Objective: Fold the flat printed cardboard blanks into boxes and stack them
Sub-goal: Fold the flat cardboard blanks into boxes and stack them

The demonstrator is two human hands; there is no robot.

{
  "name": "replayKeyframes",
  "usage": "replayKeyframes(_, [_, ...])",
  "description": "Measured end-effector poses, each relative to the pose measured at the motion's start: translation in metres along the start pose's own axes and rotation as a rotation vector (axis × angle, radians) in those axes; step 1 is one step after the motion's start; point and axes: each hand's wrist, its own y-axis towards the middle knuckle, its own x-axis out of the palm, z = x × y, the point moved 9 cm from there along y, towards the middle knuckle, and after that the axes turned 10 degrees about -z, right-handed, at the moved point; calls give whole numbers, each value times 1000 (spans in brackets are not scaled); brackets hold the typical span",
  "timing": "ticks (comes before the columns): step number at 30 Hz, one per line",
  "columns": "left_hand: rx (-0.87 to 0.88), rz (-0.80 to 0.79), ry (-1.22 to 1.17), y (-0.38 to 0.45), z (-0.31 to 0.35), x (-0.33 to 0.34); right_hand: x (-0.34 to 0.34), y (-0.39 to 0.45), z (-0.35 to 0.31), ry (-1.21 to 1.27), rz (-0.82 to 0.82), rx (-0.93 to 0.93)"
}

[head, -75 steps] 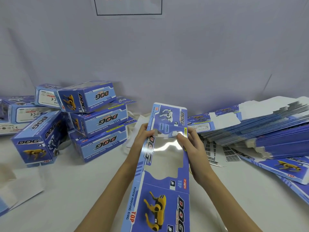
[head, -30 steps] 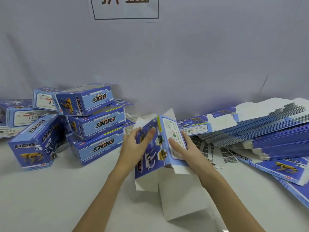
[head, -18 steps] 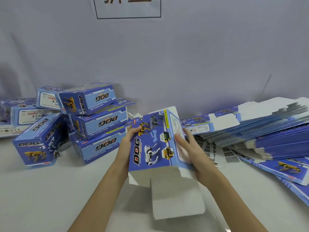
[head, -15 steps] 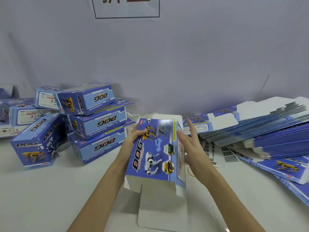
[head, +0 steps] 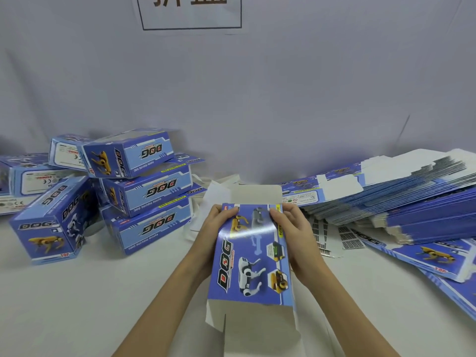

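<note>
"DOG" is being shown on the held box (head: 251, 256); "FUNNY MOVING DOG" is being displayed upside down on the stacked boxes (head: 146, 194).

One half-formed box (head: 251, 253) is gripped between two hands, the left hand (head: 215, 235) and the right hand (head: 296, 237). Left of the fingers, at least seven folded boxes (head: 144, 194) are counted. Right of the fingers, one stack of flat blanks (head: 417, 199) is seen, too dense to count.
</note>
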Motion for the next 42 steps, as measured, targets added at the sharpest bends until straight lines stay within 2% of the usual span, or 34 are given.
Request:
replayKeyframes(3, [93,23,44,2,-4,-8,-5,-2,-8,-29,79,-113])
replayKeyframes(4, [127,58,29,-1,1,-11,-7,-3,-9,-34,92,-129])
replayKeyframes(5, [162,1,19,2,1,-14,-7,-4,-10,-37,93,-127])
replayKeyframes(6, [166,18,51,0,4,-14,-5,-4,-10,-36,83,-116])
replayKeyframes(8, [75,-56,67,3,-8,-11,-3,-3,-10,-43,49,-68])
replayKeyframes(10, [37,-206,-15,-2,-24,-8,-2,-2,-7,-3,22,-1])
replayKeyframes(13, [24,-221,48,1,-34,-15,1,-1,-1,49,-6,110])
replayKeyframes(16, [26,-206,41,3,-31,-12,-1,-1,-1,52,15,89])
replayKeyframes(20, [-99,-314,33,-2,-45,-2,1,-1,2,52,25,113])
replayKeyframes(25, [-125,-358,214,4,-54,0,-2,-4,10,99,-58,260])
replayKeyframes(28, [-152,-417,23,1,-57,5,-4,-2,10,44,-53,254])
replayKeyframes(30, [-154,-366,-57,5,-52,4,0,0,7,-59,-56,197])
replayKeyframes(33, [-97,-144,176,15,-40,-19,5,0,7,-126,-44,143])
replayKeyframes(37, [-52,-219,118,6,-36,-16,4,3,7,-88,-49,163])
replayKeyframes(42, [62,-202,106,7,-25,-13,3,2,3,-49,-80,143])
